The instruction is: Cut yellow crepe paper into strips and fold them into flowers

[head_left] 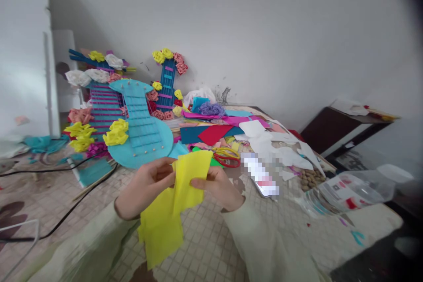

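Pale sleeves [264,238] lead to the left hand [143,187] and right hand [224,187], both pinching yellow paper [190,185] between them, above the surface [208,240], well off its far edge.

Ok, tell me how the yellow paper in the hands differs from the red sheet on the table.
Colour: the yellow paper is bright yellow, the red sheet deep red.
Pose: the yellow paper is held up by the left hand and right hand, while the red sheet lies partly over a dark blue sheet.
Both look thin and plain-coloured.
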The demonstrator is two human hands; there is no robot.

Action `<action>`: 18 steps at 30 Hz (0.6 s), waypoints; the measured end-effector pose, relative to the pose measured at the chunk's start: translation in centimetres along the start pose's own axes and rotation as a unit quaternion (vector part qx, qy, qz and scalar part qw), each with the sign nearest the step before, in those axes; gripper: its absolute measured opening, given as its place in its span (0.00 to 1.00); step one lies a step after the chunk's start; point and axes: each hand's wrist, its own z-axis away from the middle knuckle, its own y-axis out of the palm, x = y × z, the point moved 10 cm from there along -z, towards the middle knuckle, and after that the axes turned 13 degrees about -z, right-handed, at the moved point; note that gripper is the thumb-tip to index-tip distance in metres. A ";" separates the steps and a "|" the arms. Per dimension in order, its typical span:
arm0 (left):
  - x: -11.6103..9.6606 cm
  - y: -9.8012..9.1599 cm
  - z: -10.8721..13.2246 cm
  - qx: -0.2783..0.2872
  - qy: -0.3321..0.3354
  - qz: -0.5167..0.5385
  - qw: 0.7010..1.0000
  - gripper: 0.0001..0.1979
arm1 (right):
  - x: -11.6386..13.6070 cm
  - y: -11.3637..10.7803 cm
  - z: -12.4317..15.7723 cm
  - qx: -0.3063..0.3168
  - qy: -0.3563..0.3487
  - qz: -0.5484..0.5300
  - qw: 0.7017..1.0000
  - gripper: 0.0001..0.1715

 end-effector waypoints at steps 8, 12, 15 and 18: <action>2.8 0.3 -0.3 -0.033 -0.079 0.072 0.994 0.05 | -0.7 -1.3 0.1 -0.013 0.002 -0.016 1.000 0.13; 3.2 0.5 -0.5 -0.025 -0.087 0.098 0.991 0.06 | -0.4 -0.5 0.3 0.014 0.018 -0.003 1.000 0.14; 3.3 0.9 -0.5 -0.012 -0.085 0.098 0.992 0.07 | -0.4 -0.7 0.3 0.001 0.022 0.016 1.000 0.15; 3.4 1.0 -0.6 -0.017 -0.076 0.109 0.991 0.09 | -0.7 -1.3 0.2 -0.028 0.024 0.031 0.999 0.18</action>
